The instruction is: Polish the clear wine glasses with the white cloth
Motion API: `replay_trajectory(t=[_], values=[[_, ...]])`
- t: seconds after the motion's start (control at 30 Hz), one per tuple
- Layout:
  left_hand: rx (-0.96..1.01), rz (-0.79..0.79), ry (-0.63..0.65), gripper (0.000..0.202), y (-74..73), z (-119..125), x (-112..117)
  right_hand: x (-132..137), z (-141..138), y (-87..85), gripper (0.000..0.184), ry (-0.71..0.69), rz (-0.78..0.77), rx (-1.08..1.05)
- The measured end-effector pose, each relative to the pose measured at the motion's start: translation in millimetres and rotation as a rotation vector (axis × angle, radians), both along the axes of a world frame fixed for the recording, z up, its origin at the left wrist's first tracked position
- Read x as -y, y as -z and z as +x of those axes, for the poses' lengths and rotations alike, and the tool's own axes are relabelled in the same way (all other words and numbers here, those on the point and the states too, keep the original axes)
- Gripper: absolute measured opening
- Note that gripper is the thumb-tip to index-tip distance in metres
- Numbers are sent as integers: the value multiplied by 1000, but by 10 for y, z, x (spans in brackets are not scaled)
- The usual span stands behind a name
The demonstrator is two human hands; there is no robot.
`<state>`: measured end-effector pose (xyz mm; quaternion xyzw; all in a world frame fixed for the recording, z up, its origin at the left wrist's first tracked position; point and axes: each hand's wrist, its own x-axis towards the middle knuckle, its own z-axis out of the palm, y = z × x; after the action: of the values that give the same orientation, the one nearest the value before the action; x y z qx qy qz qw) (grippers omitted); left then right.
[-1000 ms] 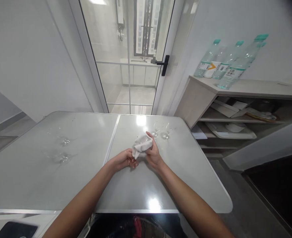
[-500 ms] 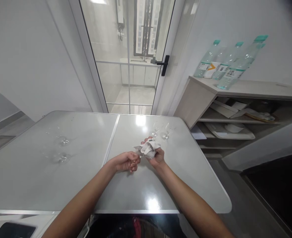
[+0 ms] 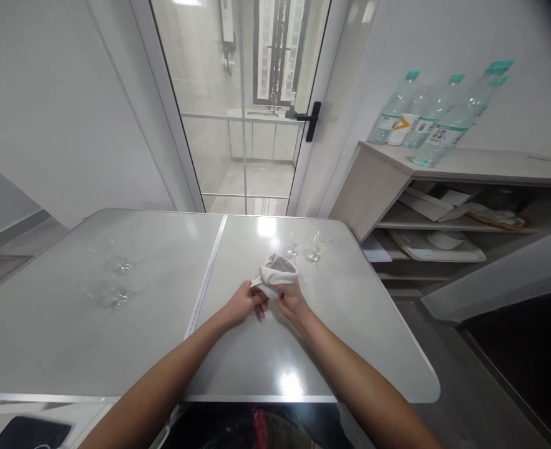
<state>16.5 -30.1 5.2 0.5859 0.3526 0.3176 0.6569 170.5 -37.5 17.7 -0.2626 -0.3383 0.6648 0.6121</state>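
Note:
A crumpled white cloth is bunched up over the right half of the table. My right hand is closed around its lower right side. Curled fingers of my left hand press against the cloth's lower left corner; what they grip is hidden. Whether a glass is inside the folds I cannot make out. Just beyond the cloth stand two clear stemmed glasses, one beside the other. Over on the left half are two more, a farther glass and a nearer glass.
The glossy grey table has a metal seam down its middle. Several plastic bottles stand on a wooden shelf unit at right. Behind the table is a glass door. A dark flat device lies at lower left.
My left hand has moved up and right to the cloth. The cloth has been turned and now shows a rounded, open fold on top; my right hand's fingers beyond it are now hidden.

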Motion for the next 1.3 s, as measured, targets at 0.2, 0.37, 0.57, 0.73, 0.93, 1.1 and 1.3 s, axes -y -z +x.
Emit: replay_trajectory(t=[0.2,0.37,0.57,0.73,0.93,1.1,1.3], values=[[199,-395,314,40,-137,-101,-51,-69,153,-61,43,-7,21,-165],[-47,67,67,44,-138,-53,-16,-104,119,-53,38,72,42,-96],[-275,455,-225,31,-88,-36,-13,-112,15,48,32,157,5,-48],[92,-126,31,27,-57,30,16,-47,29,127,28,-105,-51,-43],[166,-195,53,15,-32,62,10,-14,19,106,35,-267,-68,-4],[81,-31,-117,16,67,116,3,-6,-93,47,23,29,-55,93],[43,-11,-137,25,-31,76,-40,-149,-89,121,26,194,-65,87]])
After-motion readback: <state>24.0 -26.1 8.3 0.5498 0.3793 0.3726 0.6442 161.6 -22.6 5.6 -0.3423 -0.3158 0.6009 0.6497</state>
